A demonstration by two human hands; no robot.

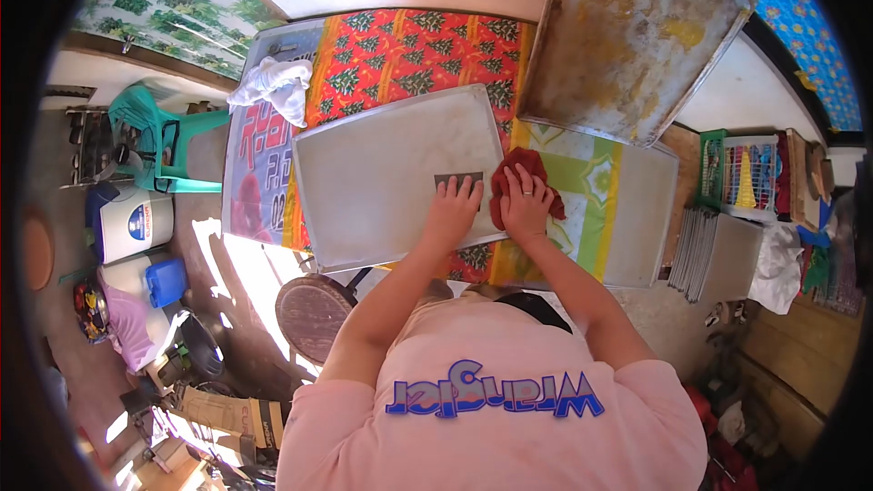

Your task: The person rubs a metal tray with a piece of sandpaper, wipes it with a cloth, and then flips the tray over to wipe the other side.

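Hands work side by side at the near edge of a pale rectangular metal baking tray (382, 173) lying on a red patterned tablecloth (400, 50). Left hand (454, 209) presses flat, fingers spread, on a small dark grey square pad (455, 179) on the tray (right corner). Right hand (526, 203) rests with fingers curled lightly on a crumpled dark red cloth (523, 168) just beside the tray.

Cloth (526, 184) right of tray (382, 173), both on table (582, 191).
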